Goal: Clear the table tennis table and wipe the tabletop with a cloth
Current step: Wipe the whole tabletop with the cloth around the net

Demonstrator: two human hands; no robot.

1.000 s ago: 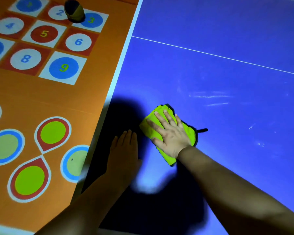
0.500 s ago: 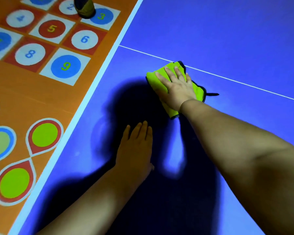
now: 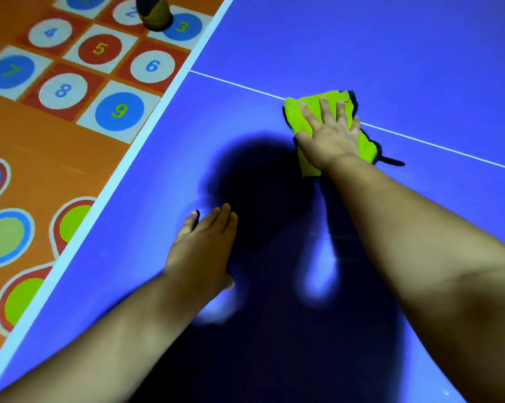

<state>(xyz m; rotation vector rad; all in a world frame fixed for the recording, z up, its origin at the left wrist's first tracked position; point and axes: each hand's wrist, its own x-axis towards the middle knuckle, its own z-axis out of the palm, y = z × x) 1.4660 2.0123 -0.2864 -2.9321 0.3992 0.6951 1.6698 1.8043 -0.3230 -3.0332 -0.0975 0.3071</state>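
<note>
At the bottom of the frame both bare forearms reach out over the blue tabletop (image 3: pixel 361 39), with the person's own shadow pooled between them. The left hand (image 3: pixel 201 248) lies flat on the surface in the lower middle, fingers straight and close together, holding nothing; it looks like a prop for the lean, and it sits much where it did a second ago, not far in from the white edge band (image 3: pixel 146 135). Further out, right of centre, the right hand (image 3: pixel 331 135) presses the folded green cloth (image 3: pixel 296 112) down with its fingers spread and straight, palm on top rather than gripping. That is the change: a second ago the cloth was just beside the left hand and well short of the thin white line (image 3: pixel 449 146); now it lies across that line and further from the table edge. I judge the wiping is well under way, the stroke carrying outward from the near strip toward the half beyond the line, which probably still needs a pass. No loose items show on the visible tabletop, so the clearing seems done here. In the upper left, off the table, the orange numbered floor (image 3: pixel 41 141) has a dark rounded object (image 3: pixel 153 13) standing on it, too cropped to identify.
</note>
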